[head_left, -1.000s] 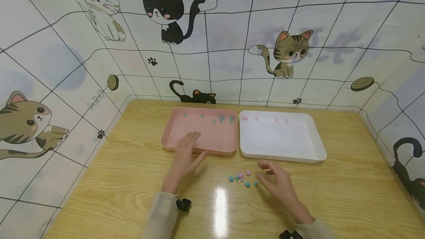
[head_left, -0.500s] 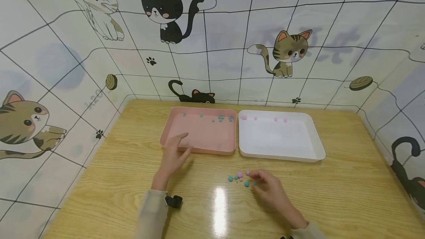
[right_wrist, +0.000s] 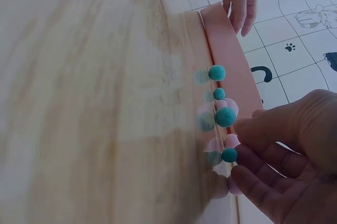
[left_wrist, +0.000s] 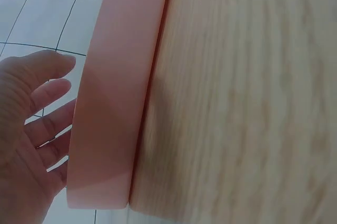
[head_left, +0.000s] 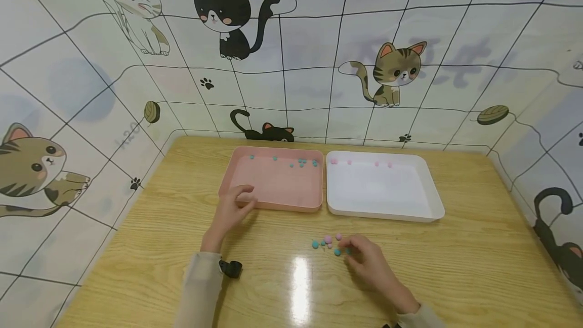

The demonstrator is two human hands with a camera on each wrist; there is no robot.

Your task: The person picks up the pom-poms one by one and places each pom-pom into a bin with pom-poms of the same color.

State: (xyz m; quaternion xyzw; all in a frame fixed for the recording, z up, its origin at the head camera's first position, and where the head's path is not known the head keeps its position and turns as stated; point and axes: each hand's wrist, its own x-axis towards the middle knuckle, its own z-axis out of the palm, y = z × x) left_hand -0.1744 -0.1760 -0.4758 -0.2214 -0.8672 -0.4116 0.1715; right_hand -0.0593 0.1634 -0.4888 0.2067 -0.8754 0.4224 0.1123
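Small pink and teal balls lie in a loose cluster on the table, among them a larger teal ball [head_left: 315, 244] and a pink ball [head_left: 328, 239]. Beside this cluster is my right hand [head_left: 371, 264], its fingers bent and apart. A small teal ball [right_wrist: 229, 154] sits on the tabletop right at its fingertips; whether they touch is unclear. My left hand [head_left: 230, 211] hovers over the near left edge of the pink tray [head_left: 273, 206], fingers loosely curved around nothing. The left wrist view shows that hand [left_wrist: 37, 124] behind the tray's wall.
Several teal balls [head_left: 301, 165] lie along the back of the pink tray. To its right stands a white tray [head_left: 384, 216] with several pink balls [head_left: 376, 164] near its back edge. A cat-patterned wall covering [head_left: 309, 90] rises behind the wooden table [head_left: 478, 247].
My right hand has moved left and slightly down to the small teal ball, its fingers drawing closer together. My left hand has drawn back leftward from over the pink tray.
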